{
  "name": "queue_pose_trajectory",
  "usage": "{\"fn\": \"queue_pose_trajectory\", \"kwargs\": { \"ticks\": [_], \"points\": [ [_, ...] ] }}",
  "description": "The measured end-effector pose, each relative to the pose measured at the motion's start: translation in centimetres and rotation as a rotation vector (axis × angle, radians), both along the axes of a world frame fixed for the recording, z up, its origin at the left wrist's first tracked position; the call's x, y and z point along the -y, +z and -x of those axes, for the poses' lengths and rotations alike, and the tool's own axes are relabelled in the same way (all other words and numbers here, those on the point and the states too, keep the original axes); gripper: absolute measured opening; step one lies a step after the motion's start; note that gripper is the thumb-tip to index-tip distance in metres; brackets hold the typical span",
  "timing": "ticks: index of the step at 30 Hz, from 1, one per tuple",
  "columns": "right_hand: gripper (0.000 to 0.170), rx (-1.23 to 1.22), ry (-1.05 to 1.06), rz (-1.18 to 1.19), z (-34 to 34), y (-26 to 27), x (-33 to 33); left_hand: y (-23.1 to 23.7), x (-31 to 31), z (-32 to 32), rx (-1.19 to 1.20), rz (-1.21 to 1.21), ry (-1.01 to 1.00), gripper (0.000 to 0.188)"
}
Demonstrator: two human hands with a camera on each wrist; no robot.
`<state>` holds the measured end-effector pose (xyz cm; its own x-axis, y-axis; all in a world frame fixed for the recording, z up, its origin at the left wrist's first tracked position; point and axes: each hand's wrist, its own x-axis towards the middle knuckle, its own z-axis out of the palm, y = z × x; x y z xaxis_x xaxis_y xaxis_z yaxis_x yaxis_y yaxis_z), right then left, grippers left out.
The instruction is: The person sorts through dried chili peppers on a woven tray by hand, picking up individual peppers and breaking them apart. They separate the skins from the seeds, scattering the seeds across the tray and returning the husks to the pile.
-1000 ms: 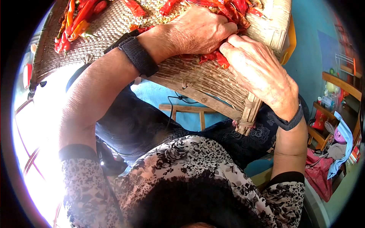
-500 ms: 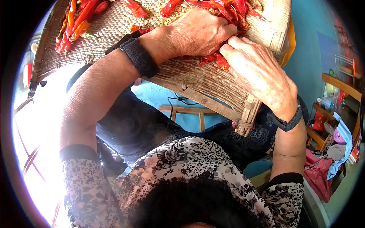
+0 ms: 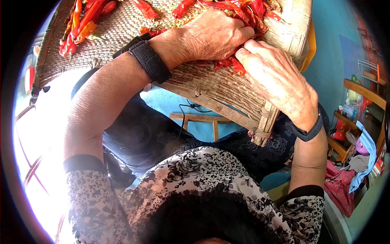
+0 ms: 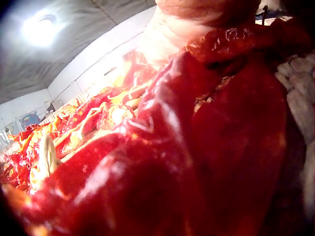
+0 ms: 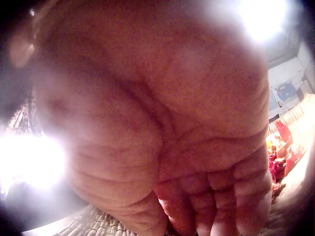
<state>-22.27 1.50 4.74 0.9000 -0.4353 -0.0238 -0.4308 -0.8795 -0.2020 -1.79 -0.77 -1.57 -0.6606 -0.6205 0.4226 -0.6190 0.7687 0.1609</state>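
Observation:
In the head view my left hand (image 3: 215, 34) is bent over the woven mat, its fingers curled and knuckles up. My right hand (image 3: 276, 73) meets it from the right, with thumb and fingers drawn together at the left fingertips. Between them they pinch a dried red chili pepper, mostly hidden by the fingers. Dried red chilies (image 3: 229, 64) show just under the hands. Close up in the left wrist view, wrinkled, glossy red chili skin (image 4: 167, 142) fills the frame. The right wrist view shows the right palm and curled fingers (image 5: 224, 211).
The woven mat (image 3: 227, 87) has a wooden edge bar (image 3: 211, 103) near my lap. More dried chilies (image 3: 252, 14) lie beyond the hands, among scattered pale seeds. Fresher red and orange chilies (image 3: 87, 24) are heaped at the left. A yellow object (image 3: 310, 44) sits beside the mat's right edge.
Both hands stay together at the same spot on the mat. Only slight shifts of the fingers and wrists show; the chilies around lie as before.

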Motion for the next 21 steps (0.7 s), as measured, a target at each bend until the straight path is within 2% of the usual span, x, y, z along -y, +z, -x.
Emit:
{"fn": "queue_pose_trajectory", "kwargs": {
  "ticks": [5, 7, 10, 13, 14, 16, 21],
  "points": [
    [0.047, 0.042, 0.024, 0.027, 0.0, 0.4, -0.2, 0.0, 0.1, 0.0, 0.019, -0.004, 0.003, 0.016],
    [0.032, 0.084, 0.058, 0.130, 0.1, 0.0, -0.3, -0.2, 0.0, 0.2, 0.030, 0.012, 0.030, 0.016],
    [0.031, -0.012, 0.042, 0.073, -0.4, 0.5, -0.2, -0.5, 0.0, 0.3, 0.029, 0.027, 0.048, 0.016],
    [0.030, 0.058, 0.062, 0.140, -0.2, -0.1, -0.1, -0.4, 0.0, 0.3, 0.025, 0.019, 0.034, 0.016],
    [0.030, 0.058, 0.062, 0.139, -0.3, 0.0, 0.0, -0.4, 0.0, 0.3, 0.034, 0.007, 0.032, 0.016],
    [0.029, -0.101, 0.026, 0.012, -0.6, 0.3, 0.2, -0.4, 0.0, 0.3, 0.037, 0.005, 0.036, 0.016],
    [0.030, -0.121, 0.016, -0.003, -0.6, 0.3, 0.2, 1.3, -0.4, -0.2, -0.053, 0.005, -0.003, 0.013]
  ]
}}
